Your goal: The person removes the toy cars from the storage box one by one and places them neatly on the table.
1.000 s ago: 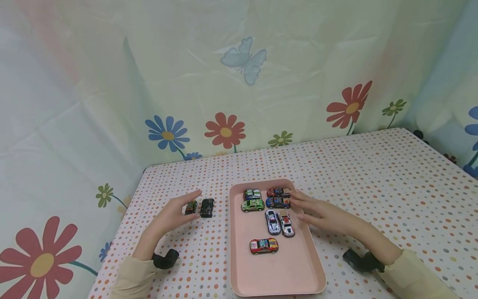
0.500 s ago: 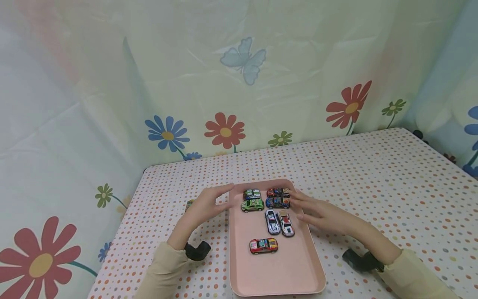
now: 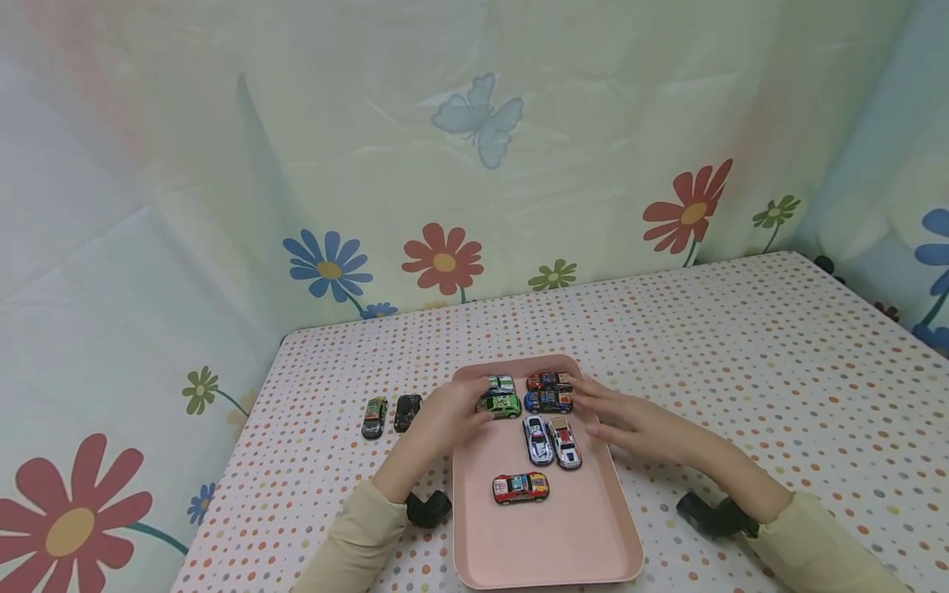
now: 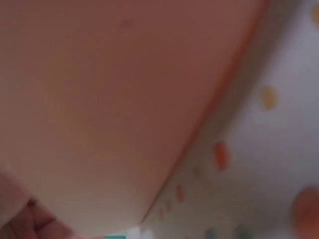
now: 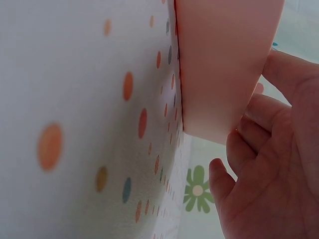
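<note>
My left hand reaches over the left rim of the pink tray, its thumb and fingers spread around the left ends of two toy cars. One is a green toy car; behind it, a white-and-green toy car is partly covered by the fingers. At the right rim, my right hand has its fingers extended over the edge, fingertips beside a dark red toy car and a blue toy car. The right wrist view shows those fingers along the tray's outer wall.
Inside the tray are also a silver toy car, a white-and-red toy pickup and a red-and-yellow toy car. Left of it, a green-and-black toy car and a black toy car stand on the dotted tablecloth.
My left hand has moved right, from around the two dark cars on the tablecloth to over the tray's left rim at the green cars. The right hand stays at the right rim.
</note>
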{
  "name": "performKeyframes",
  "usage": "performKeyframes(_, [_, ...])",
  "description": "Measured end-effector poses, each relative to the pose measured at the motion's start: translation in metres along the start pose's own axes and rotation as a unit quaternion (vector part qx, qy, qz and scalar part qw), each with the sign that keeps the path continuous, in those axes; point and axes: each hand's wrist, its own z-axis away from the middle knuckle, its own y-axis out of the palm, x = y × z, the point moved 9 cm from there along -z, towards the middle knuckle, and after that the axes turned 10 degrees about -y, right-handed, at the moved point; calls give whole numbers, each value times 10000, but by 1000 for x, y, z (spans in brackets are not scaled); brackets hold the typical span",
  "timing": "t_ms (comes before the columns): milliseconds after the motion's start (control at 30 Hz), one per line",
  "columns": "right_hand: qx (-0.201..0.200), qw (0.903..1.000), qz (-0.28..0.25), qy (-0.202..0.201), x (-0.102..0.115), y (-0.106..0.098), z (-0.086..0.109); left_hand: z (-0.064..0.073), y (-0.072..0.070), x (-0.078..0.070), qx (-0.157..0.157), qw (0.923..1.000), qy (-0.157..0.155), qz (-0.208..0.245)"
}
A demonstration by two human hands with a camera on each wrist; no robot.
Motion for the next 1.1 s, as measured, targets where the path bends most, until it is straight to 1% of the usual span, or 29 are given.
performKeyframes(67, [1, 10000, -8, -12, 0, 0, 0, 1, 1, -4, -234, 9986, 44, -466])
performKeyframes(133, [4, 10000, -12, -30, 0, 1, -1, 3, 3, -6, -438, 9955, 18, -836])
performKeyframes(167, [4, 10000, -13, -36, 0, 1, -1, 3, 5, -7, -503, 9938, 3, -992])
performKeyframes(233, [15, 10000, -36, -29, 0, 1, -1, 3, 7, -8, -555, 9921, -41, -1126])
performKeyframes(333, [24, 10000, -23, -8, 0, 1, -2, 3, 11, -7, -392, 9909, -154, -1275])
performKeyframes(467, [28, 10000, -18, -4, 0, 1, -2, 4, 15, -7, -191, 9891, -162, -1450])
performKeyframes(500, [34, 10000, -17, 3, 0, 1, -2, 4, 15, -7, -193, 9896, -134, -1420])
performKeyframes(667, [38, 10000, -10, 12, -2, 1, -1, 2, 13, -7, -465, 9915, 132, -1206])
performKeyframes(800, [46, 10000, -14, 43, -3, 1, 0, 1, 12, -7, -518, 9936, 244, -969])
performKeyframes(967, [27, 10000, -47, 37, -4, 1, 0, -1, 13, -4, -438, 9967, 152, -671])
performKeyframes(1100, [34, 10000, -26, 43, -4, 2, 0, 0, 10, -4, -489, 9977, 80, -467])
